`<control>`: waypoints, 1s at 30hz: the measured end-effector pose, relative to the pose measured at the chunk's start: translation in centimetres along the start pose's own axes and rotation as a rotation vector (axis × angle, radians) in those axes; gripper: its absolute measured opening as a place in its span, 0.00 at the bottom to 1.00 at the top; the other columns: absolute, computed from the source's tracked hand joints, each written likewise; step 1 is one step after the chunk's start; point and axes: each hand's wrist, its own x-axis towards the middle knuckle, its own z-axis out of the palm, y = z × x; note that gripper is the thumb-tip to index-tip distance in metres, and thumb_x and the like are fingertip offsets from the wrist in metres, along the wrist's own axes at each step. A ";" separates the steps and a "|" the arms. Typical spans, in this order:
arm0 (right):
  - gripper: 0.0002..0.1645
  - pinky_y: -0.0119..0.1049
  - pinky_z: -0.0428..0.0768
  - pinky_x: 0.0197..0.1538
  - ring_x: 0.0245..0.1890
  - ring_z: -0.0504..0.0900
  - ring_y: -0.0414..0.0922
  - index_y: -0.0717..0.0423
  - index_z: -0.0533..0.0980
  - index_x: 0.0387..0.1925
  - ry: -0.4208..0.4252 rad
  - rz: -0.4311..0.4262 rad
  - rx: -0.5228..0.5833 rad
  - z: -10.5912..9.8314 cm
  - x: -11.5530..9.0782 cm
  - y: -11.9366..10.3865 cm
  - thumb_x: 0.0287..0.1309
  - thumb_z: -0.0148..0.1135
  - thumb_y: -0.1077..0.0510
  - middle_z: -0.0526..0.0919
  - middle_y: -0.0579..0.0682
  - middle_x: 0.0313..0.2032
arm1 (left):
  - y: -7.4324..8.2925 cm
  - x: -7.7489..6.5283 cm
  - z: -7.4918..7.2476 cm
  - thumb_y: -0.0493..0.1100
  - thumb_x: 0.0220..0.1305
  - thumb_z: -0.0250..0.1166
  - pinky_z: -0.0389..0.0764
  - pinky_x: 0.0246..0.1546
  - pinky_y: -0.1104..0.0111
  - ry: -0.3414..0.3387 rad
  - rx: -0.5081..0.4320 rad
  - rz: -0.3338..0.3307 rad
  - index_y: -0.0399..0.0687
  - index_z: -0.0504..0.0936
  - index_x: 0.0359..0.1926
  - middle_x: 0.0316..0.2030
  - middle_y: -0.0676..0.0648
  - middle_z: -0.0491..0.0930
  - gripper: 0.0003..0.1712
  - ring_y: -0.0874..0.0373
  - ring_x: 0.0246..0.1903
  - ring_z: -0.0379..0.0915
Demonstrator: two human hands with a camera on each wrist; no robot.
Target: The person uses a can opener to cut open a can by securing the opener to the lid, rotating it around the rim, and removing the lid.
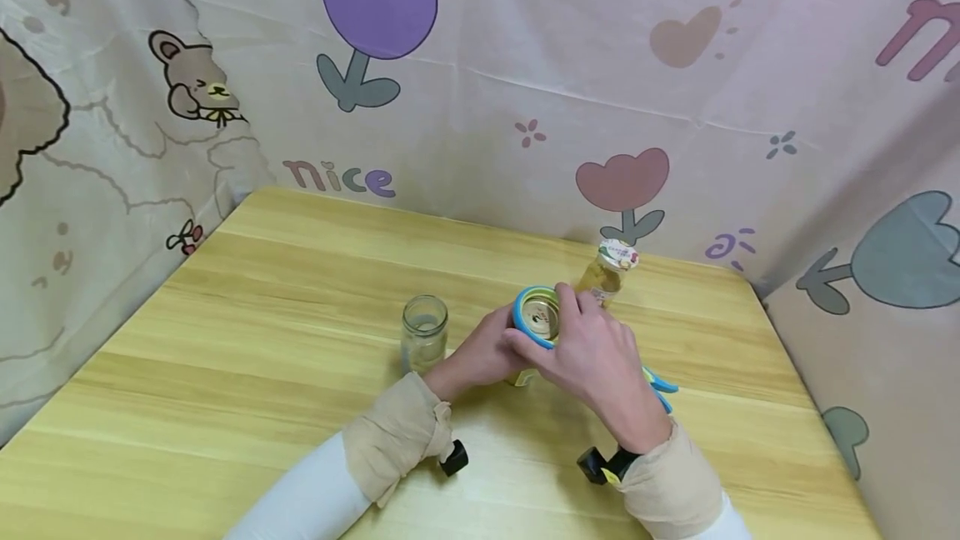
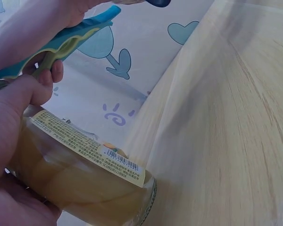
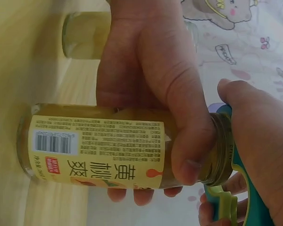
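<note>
We see the labelled jar held upright in front of the person, over the near-middle of the bench, though we cannot tell whether its base touches the wood. The left grip is wrapped round its body, just below the neck — we take that as a way to keep the glass from turning while leaving the top free. A blue-and-green opener circles the gold lid, and the right grip is curled over it, its handle ends poking out past the palm; holding it there probably gives leverage on the rim. An open-mouthed glass jar stands beside the left wrist, and a jar with a patterned lid stands behind the right hand — both, we judge, set aside to give the hands room.
</note>
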 end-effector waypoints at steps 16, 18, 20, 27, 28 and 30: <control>0.50 0.36 0.63 0.12 0.14 0.66 0.45 0.55 0.66 0.40 0.048 -0.115 -0.078 0.8 0.5 0.1 0.46 0.39 0.13 0.68 0.48 0.24 | -1.1 -0.1 0.0 0.34 0.54 0.68 0.73 0.55 0.64 0.004 0.033 0.004 0.39 0.67 0.63 0.53 0.43 0.76 0.35 0.54 0.53 0.72; 0.50 0.37 0.64 0.12 0.14 0.66 0.45 0.56 0.66 0.41 0.055 -0.131 -0.077 0.9 0.5 0.2 0.47 0.40 0.14 0.68 0.48 0.23 | -1.1 -0.1 0.0 0.35 0.54 0.69 0.73 0.56 0.64 0.003 0.042 -0.008 0.40 0.66 0.64 0.54 0.43 0.75 0.36 0.54 0.54 0.72; 0.49 0.37 0.64 0.12 0.13 0.66 0.45 0.56 0.66 0.42 0.057 -0.148 -0.074 1.0 0.5 0.3 0.48 0.41 0.15 0.68 0.48 0.23 | -1.0 -0.1 -0.1 0.36 0.54 0.69 0.73 0.56 0.64 0.001 0.046 -0.021 0.40 0.66 0.64 0.55 0.44 0.75 0.36 0.54 0.54 0.72; 0.45 0.38 0.65 0.13 0.12 0.64 0.45 0.55 0.67 0.41 0.051 -0.213 -0.060 0.9 0.7 0.8 0.49 0.46 0.17 0.67 0.47 0.22 | -0.8 -0.1 0.0 0.37 0.56 0.69 0.72 0.56 0.67 -0.026 0.036 -0.064 0.42 0.64 0.65 0.56 0.46 0.73 0.37 0.56 0.55 0.71; 0.45 0.38 0.65 0.13 0.12 0.64 0.45 0.55 0.66 0.40 0.053 -0.225 -0.056 0.9 0.7 0.8 0.49 0.47 0.18 0.66 0.46 0.22 | -0.8 -0.1 0.0 0.37 0.56 0.69 0.73 0.55 0.67 -0.023 0.029 -0.065 0.42 0.64 0.65 0.56 0.45 0.74 0.37 0.56 0.55 0.71; 0.43 0.38 0.65 0.13 0.12 0.63 0.45 0.54 0.65 0.38 0.058 -0.250 -0.050 0.8 0.8 1.0 0.49 0.48 0.18 0.65 0.46 0.21 | -0.8 -0.2 0.1 0.37 0.56 0.69 0.73 0.55 0.66 -0.014 0.013 -0.064 0.42 0.64 0.65 0.55 0.45 0.74 0.37 0.55 0.54 0.71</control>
